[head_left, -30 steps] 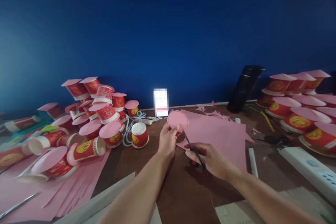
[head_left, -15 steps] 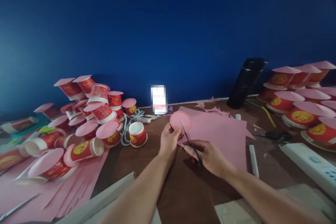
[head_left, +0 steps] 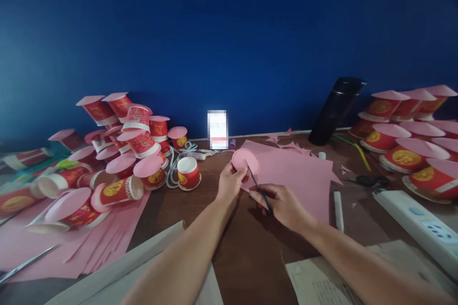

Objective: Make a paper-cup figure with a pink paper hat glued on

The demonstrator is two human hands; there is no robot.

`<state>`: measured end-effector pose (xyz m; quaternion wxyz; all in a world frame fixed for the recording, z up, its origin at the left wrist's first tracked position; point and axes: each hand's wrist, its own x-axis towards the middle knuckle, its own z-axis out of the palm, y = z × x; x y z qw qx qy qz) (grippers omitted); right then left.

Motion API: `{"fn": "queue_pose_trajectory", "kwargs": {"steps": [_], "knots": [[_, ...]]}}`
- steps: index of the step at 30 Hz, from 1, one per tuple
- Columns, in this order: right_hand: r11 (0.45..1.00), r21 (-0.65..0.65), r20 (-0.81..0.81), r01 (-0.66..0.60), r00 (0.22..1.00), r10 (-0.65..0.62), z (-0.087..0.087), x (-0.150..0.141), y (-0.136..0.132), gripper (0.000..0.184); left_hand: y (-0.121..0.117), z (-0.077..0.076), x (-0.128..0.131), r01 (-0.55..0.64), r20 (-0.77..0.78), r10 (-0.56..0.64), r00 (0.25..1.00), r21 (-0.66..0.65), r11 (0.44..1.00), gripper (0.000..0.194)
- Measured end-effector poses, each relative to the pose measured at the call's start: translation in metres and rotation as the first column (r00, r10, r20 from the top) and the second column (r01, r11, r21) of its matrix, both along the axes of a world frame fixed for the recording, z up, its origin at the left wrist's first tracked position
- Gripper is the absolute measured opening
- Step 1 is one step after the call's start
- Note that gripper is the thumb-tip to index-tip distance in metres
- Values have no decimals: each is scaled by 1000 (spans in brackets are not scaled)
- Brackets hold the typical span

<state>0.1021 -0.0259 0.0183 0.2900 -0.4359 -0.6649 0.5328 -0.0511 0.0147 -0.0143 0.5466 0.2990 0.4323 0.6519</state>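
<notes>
- A deep blue wall (head_left: 229, 47) is rising behind the brown table (head_left: 246, 267), and you're working right at the middle of it
- Your left hand (head_left: 231, 181) is closing on the pink disc (head_left: 245, 159), thumb pressing over its lower edge, and a bit of red is showing just beneath
- Your right hand (head_left: 282, 202) is curling around the handles of the dark scissors (head_left: 265, 198), fingers bent shut on them, and the blades are pointing up across the disc's face; whether they're touching it, you can't tell from here
- The pink sheet (head_left: 293, 171) is lying flat beyond your hands, pink scraps (head_left: 295, 147) scattering along its far edge
- One upright red cup (head_left: 189, 174) is standing to the left, open side up, near a pale coiled cord (head_left: 172, 169)
- Pink-topped red cups are heaping up on the far left (head_left: 139, 143) and lining up on the right (head_left: 406, 157)
- A black bottle (head_left: 331, 114) is leaning by the wall, and a white power strip (head_left: 418, 224) is lying at the right
</notes>
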Motion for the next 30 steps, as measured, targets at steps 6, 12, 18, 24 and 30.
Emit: {"fn": "queue_pose_trajectory", "kwargs": {"steps": [6, 12, 18, 24, 30], "knots": [[1000, 2, 22, 22, 1000, -22, -1, -1, -1, 30, -1, 2, 0, 18, -5, -18, 1000, -6, 1000, 36], [1000, 6, 23, 19, 1000, -19, 1, 0, -1, 31, -4, 7, 0, 41, 15, -41, 999, -28, 999, 37], [1000, -1, 95, 10, 995, -10, -2, 3, 0, 37, -5, 12, -1, 14, 26, -13, 1000, -36, 999, 35], [982, 188, 384, 32, 918, -103, 4, 10, -1, 37, 2, 10, -15, -150, -87, 144, 986, -75, 986, 31], [878, 473, 640, 71, 656, -399, 5, 22, 8, 27, 4, 7, -20, -188, -225, 165, 960, -86, 978, 32]]}}
